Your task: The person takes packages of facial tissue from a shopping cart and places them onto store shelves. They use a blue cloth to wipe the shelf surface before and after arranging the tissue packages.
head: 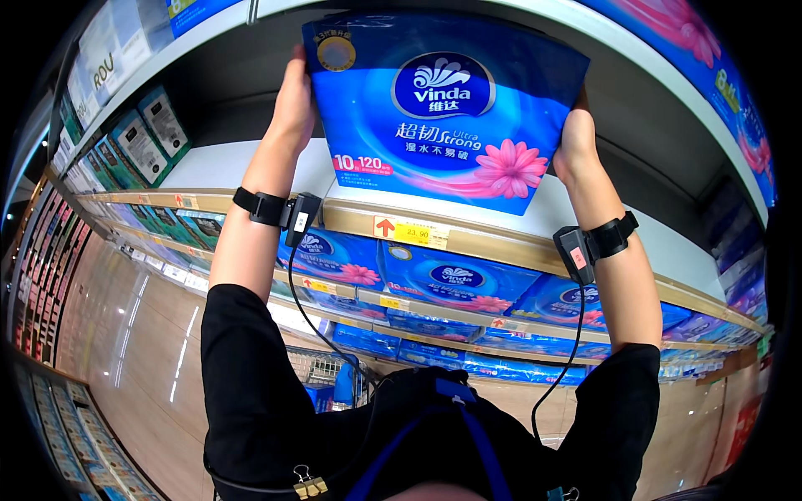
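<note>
A large blue Vinda tissue pack (357, 134) with a pink flower print is held upright between my two hands, at a white store shelf (219, 166). My left hand (296, 100) presses against its left side, the fingertips hidden behind the pack. On the opposite side, my right hand (575, 144) grips the right edge near the lower corner; most of its fingers are out of sight. The pack's lower edge is by the shelf's front rail (489, 241), which bears a price tag (411, 232). Whether the pack rests on the shelf cannot be told.
More blue Vinda packs (460, 278) fill the shelves below. Green-and-white packages (141, 141) stand at the left on the same shelf. Overhead runs another shelf edge (658, 69). A wire shopping cart (319, 369) with blue goods is below, on a shiny tiled floor (150, 376).
</note>
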`<state>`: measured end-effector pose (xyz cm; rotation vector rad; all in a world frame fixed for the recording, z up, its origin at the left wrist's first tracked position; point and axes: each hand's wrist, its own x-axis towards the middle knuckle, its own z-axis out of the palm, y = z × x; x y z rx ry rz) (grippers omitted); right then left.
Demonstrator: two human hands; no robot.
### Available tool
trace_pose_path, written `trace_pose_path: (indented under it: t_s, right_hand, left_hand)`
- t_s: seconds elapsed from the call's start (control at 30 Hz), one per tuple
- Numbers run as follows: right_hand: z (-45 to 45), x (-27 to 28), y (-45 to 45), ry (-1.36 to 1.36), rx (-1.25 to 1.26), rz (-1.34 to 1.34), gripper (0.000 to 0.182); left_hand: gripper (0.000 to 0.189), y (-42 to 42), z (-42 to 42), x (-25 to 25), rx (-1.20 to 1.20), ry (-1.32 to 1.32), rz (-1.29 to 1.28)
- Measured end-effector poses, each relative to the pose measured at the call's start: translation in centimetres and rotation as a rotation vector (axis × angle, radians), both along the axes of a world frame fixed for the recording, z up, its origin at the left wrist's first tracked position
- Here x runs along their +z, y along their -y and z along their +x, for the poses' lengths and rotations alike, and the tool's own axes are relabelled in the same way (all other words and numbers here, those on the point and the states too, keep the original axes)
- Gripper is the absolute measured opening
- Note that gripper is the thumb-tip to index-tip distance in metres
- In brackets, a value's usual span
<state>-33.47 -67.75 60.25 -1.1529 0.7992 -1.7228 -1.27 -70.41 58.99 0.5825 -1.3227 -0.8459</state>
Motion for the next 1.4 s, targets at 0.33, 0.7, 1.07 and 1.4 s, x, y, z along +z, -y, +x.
trace_pose_path:
  t_s: [0.33,0.7,1.07,1.4]
  right_hand:
    - [-1.9,-5.0,2.6,-0.002,0.124,0.287,0.044]
    - [0.5,-4.4,2.0,-0.018,0.118,0.295,0.064]
    - [1.3,-4.1,-2.8,0.086,0.17,0.188,0.055]
    - [-0.6,-4.3,-2.7,0.065,0.08,0.197,0.052]
  left_hand:
    - [0.028,3.8,1.4,-4.0,-0.064,-0.188,0.459]
    - [0.03,4.4,2.5,-4.0,-0.076,-0.19,0.469]
    - [0.038,0.9,3.2,-4.0,-0.117,-0.168,0.402]
    - [0.034,-0.9,1.1,-3.5,-0.096,-0.216,0.386]
